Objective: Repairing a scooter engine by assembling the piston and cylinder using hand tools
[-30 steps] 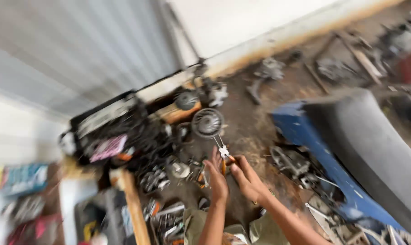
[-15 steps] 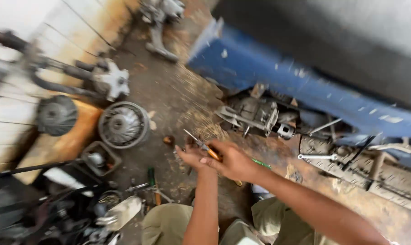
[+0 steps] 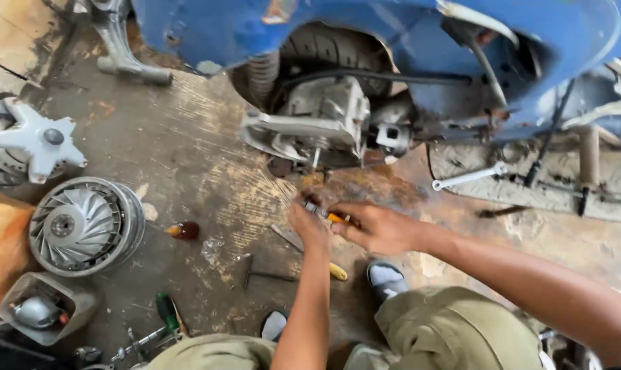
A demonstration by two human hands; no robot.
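Crouching beside the blue scooter's exposed grey engine [image 3: 317, 123], both hands — left hand [image 3: 309, 226], right hand [image 3: 379, 227] — are steadying a small orange-handled tool [image 3: 329, 216], fingers clamped on it.

A: What's around you on the floor?

B: Far side, you've got the blue scooter body [image 3: 365, 27] w/ its engine block [image 3: 317, 123] showing underneath. Right of that, a silver wrench [image 3: 469, 177] lies flat on the concrete.

A: And to your left?

B: A finned fan wheel [image 3: 84, 225], round, lying face up. Beyond it a white star-shaped hub [image 3: 33, 140]. Near-left, a grey tray [image 3: 46, 307] w/ a small metal part inside, and a green-handled screwdriver [image 3: 166, 312] beside it. Small red-brown bottle [image 3: 185, 230] sits btwn the wheel and you.
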